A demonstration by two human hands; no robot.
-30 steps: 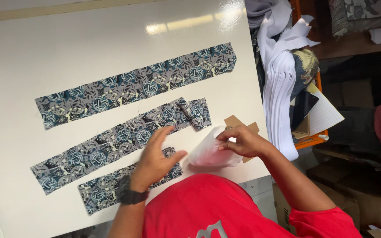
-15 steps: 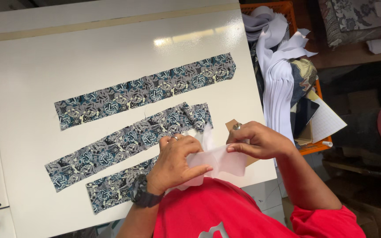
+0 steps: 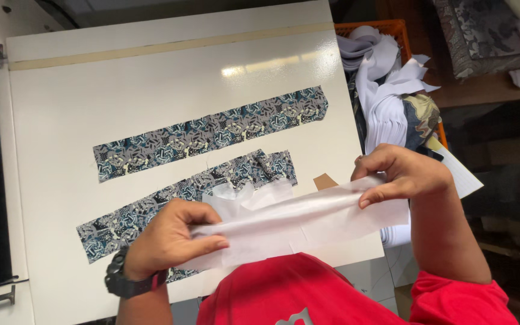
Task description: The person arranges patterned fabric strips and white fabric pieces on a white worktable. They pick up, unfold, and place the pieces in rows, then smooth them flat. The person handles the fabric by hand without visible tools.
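Two hands stretch one white strip (image 3: 299, 225) level above the table's (image 3: 151, 90) near edge. The left hand (image 3: 173, 238) (a black watch (image 3: 124, 280) at the wrist) pinches its left end between thumb and fingers; the right hand (image 3: 401, 174) pinches the right end. Beyond lie two full patterned strips (image 3: 212, 132), the nearer partly hidden; a third is mostly covered. Farther right, white pieces fill an orange crate (image 3: 380, 27).

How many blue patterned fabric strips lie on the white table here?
3. An upper blue patterned fabric strip, a middle strip below it, and a third strip's end at the left wrist, mostly hidden by the hands' white sheet.
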